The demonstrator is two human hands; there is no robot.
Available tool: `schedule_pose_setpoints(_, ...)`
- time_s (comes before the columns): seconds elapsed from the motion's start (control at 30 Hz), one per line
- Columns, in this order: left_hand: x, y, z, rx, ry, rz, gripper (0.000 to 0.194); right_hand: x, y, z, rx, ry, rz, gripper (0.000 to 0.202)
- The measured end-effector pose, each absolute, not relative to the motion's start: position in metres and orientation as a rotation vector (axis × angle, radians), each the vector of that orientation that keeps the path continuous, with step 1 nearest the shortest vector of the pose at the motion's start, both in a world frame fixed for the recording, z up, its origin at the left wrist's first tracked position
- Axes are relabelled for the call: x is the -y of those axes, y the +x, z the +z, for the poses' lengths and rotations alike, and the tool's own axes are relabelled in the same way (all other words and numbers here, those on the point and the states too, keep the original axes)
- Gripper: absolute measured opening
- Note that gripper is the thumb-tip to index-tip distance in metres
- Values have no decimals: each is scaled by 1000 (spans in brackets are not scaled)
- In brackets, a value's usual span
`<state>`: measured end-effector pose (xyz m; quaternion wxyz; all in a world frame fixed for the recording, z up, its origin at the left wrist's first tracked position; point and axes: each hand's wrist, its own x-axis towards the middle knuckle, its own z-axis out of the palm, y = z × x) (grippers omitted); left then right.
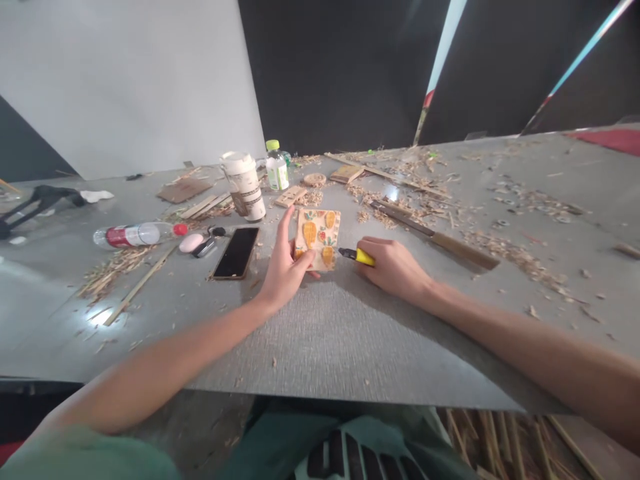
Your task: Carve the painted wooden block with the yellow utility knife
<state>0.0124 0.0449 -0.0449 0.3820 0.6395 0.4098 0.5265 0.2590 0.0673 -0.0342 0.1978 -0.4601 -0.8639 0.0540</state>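
An apparent knife (362,257) in the right hand's (393,265) grip could skid across the board (320,233), nicking the left hand (285,267) holding it.

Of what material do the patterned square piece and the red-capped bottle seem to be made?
Patterned square piece: possibly wood or card, matte-looking; its pale tan ground shows between orange motifs. Red-capped bottle: probably clear, smooth plastic, since its unlabelled end looks see-through.

Plastic-looking tool handle (365,257), glossy phone screen (237,253), rough wood shavings (520,262), matt tabletop (310,347)
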Motion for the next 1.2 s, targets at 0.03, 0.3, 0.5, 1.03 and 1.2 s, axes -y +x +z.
schedule_pose_setpoints(0.03, -47, 12, -46, -1076, 1671, 1336, 84, -67, 258, -34, 2411, -1289, 149, 8)
schedule_pose_setpoints(0.3, -50, 6, -29, -1304, 2025, 1280, 16, -66, 266, -28, 2350, -1253, 103, 31)
schedule_pose_setpoints(0.5, -37, 6, -15, -1374, 2261, 1020, 22, -63, 268, -22, 2329, -1140, 184, 42)
schedule_pose_setpoints(1.03, -13, 16, -2, -995, 1862, 751, 79, -43, 248, -24, 2383, -814, 193, 14)
schedule_pose_setpoints(1.2, -15, 13, -6, -1023, 1944, 785, 82, -38, 247, -21, 2407, -802, 132, 10)
